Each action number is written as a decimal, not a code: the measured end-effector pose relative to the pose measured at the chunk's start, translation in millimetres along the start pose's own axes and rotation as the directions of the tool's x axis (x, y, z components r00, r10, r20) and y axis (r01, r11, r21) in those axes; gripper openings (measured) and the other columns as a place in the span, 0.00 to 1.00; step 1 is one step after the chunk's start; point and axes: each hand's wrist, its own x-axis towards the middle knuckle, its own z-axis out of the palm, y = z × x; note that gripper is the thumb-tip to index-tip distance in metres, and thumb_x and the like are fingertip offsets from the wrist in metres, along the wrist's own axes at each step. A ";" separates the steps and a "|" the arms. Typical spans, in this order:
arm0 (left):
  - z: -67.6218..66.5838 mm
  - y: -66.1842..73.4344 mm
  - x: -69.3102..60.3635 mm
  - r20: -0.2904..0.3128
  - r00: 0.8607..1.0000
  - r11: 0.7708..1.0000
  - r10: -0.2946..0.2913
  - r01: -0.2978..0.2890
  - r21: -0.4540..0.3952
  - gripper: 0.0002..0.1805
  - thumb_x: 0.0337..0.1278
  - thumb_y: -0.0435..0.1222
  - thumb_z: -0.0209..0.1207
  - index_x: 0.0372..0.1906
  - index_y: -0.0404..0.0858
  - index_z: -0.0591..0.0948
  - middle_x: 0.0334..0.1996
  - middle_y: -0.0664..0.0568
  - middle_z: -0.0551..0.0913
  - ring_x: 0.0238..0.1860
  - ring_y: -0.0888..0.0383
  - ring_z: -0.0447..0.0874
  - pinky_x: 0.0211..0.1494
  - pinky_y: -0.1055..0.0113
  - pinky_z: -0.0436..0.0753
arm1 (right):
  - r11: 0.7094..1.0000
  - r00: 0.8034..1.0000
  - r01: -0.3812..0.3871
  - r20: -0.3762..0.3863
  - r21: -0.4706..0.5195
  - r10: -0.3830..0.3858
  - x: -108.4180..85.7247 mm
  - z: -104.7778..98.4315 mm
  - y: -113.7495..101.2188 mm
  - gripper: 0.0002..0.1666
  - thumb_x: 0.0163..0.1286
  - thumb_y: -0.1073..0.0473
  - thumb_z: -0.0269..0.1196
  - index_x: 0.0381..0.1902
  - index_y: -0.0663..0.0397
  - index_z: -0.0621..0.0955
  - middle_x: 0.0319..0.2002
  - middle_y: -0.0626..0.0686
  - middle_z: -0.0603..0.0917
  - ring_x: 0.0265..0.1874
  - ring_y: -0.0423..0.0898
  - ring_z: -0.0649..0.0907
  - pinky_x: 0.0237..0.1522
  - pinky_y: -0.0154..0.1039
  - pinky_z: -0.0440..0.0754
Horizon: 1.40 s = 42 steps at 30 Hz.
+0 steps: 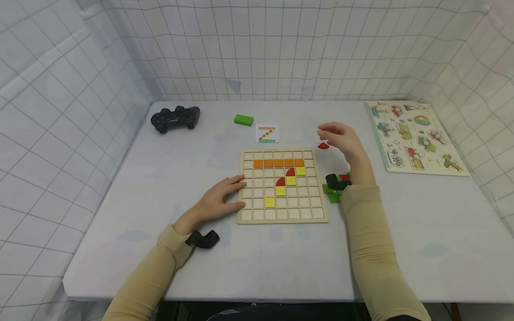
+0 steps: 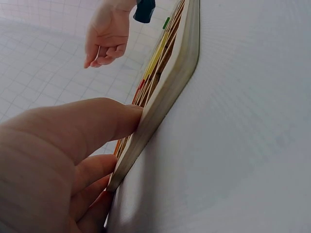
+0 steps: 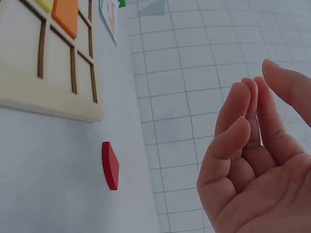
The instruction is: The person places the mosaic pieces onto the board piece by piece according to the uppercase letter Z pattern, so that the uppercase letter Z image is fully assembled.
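- The wooden board lies flat on the desk, in front of the person; this position probably keeps every cell within easy reach.
- The left hand is spread along the board's left side, thumb and fingers touching its frame, presumably to keep it from sliding.
- The right hand is raised past the far right corner, fingers bent, thumb apart from them; nothing shows between the tips.
- A loose red piece lies just beside that corner, near the right hand, perhaps set apart to be easy to pick up.
- The patterned card lies just beyond the board, likely so that both can be seen together; its orange row and stepped red and yellow resemble the orange tiles, red quarter-rounds and yellow squares on the board.
- The black wrist mount and right sleeve partly hide the green pieces, so I cannot count them.
- The left wrist view shows the board almost edge-on, making its tiles hard to tell apart.
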 end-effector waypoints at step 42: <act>-0.1 3.3 0.5 0.003 1.000 1.000 -0.003 0.003 0.004 0.34 0.57 0.47 0.62 0.65 0.35 0.69 0.70 0.48 0.59 0.71 0.50 0.53 0.74 0.58 0.51 | 0.966 0.987 -0.059 -0.159 -0.251 0.019 11.7 4.3 48.3 0.22 0.64 0.59 0.64 0.55 0.60 0.77 0.52 0.61 0.78 0.52 0.54 0.76 0.57 0.48 0.73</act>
